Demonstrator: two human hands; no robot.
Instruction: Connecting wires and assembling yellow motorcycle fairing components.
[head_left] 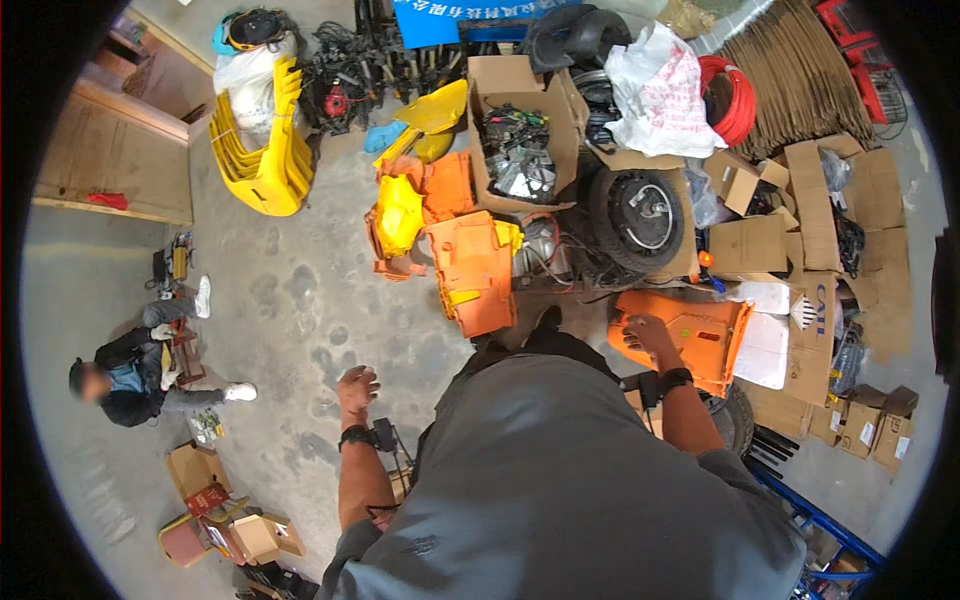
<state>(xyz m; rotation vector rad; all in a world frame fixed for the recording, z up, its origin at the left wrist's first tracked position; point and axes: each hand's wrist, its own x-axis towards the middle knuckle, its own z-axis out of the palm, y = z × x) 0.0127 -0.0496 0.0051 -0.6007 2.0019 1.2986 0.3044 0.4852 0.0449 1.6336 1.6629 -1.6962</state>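
Note:
My left hand hangs over the concrete floor with its fingers loosely bent and apart, holding nothing. My right hand is above an orange plastic panel, its fingers also apart; I cannot tell if they touch it. The panel lies on the right, beside a white sheet-like piece. Ahead of me an orange body panel lies with more orange parts and a yellow piece. A black wheel with a metal hub rests to their right. Straps and small devices sit on both my wrists.
A cardboard box of tangled parts stands ahead, near stacked yellow panels. Cartons, a white sack and a red coil crowd the right. On the left, a person sits on the floor side near an opened carton.

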